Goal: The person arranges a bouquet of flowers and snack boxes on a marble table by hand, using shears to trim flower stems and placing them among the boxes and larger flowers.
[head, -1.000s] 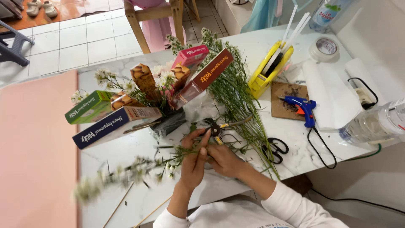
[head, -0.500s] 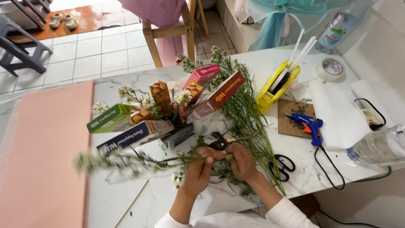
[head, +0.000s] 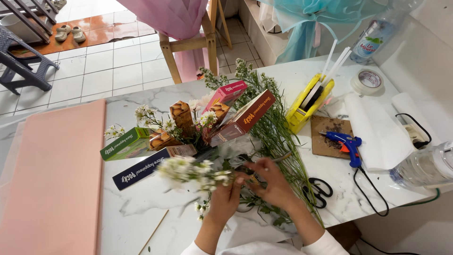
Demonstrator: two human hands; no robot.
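Two bare hands, left hand (head: 225, 197) and right hand (head: 273, 185), no gloves, rings or watch visible. Forearms bare back from the grip. White sleeves (head: 325, 243) start near the elbows, loose plain fabric, no markings.

Four snack boxes (head: 238, 118), one glue gun (head: 346, 143), one scissors (head: 318, 190).

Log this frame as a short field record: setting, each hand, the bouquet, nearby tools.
setting: white marble table, pink sheet at its left
left hand: grips a sprig of small white flowers
right hand: at the stems beside the left hand, fingers bent
bouquet: snack boxes fanned among white flowers and greenery
tools: blue glue gun on a board, black scissors, tape roll
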